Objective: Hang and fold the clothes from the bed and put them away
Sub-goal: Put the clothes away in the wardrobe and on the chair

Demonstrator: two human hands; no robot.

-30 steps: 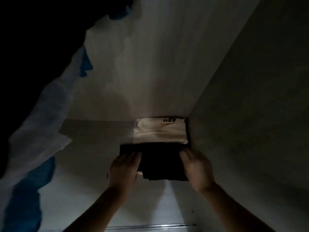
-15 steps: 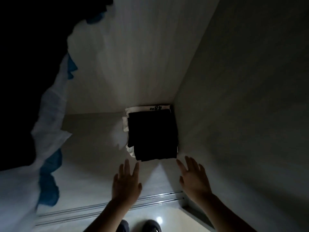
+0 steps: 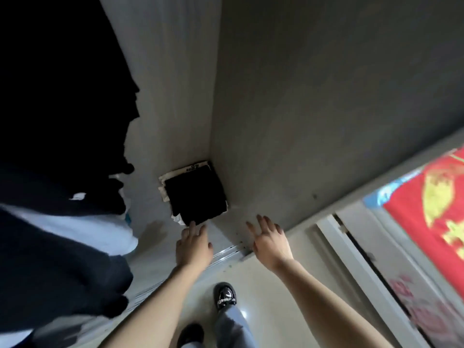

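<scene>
On the left hanging dark clothes (image 3: 62, 172) crowd in; bare wardrobe floor (image 3: 154, 234) lies open beside the cornered folded stack (image 3: 195, 197).

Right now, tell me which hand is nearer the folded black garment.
Left. The left hand has its fingertips at the near edge of the folded black garment; the right hand is apart, off to its right.

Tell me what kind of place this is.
Likely the inside of a wardrobe: a folded stack of clothes sits in its corner, dark hanging garments fill the left, and a sliding-door track runs along the front edge.
</scene>
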